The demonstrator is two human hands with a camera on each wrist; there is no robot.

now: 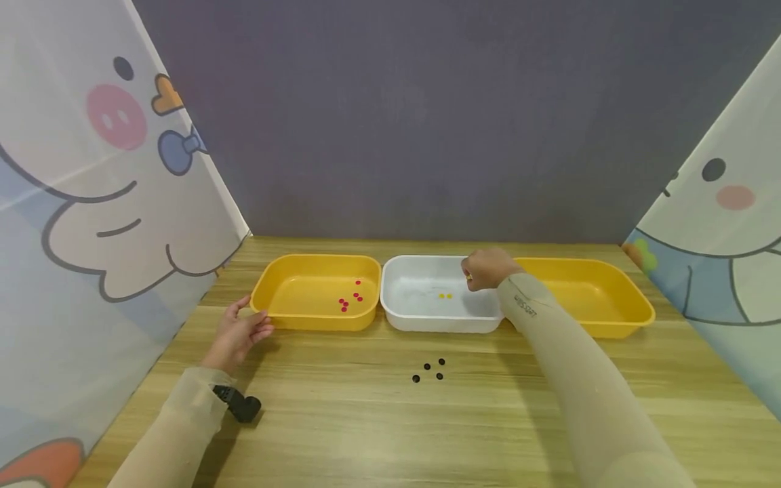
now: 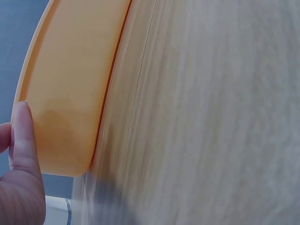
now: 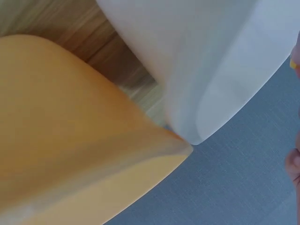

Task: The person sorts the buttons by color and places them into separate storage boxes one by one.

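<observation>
1. Three trays: left yellow tray [image 1: 305, 291], white tray [image 1: 442, 323], right yellow tray [image 1: 586, 298].
2. Six red discs [image 1: 356, 295], toward the left yellow tray's right edge.
3. Two yellow discs [image 1: 449, 296] in the white tray, at least one in the right hand [image 1: 488, 269].
4. Four black discs [image 1: 427, 367] on the bench [image 1: 366, 427], off the white tray's near edge.

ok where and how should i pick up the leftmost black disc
Probably best to pinch the leftmost black disc by opposite edges, fingertips coming down from above: it appears small and lies flat on the table, apart from the other black discs.
</observation>
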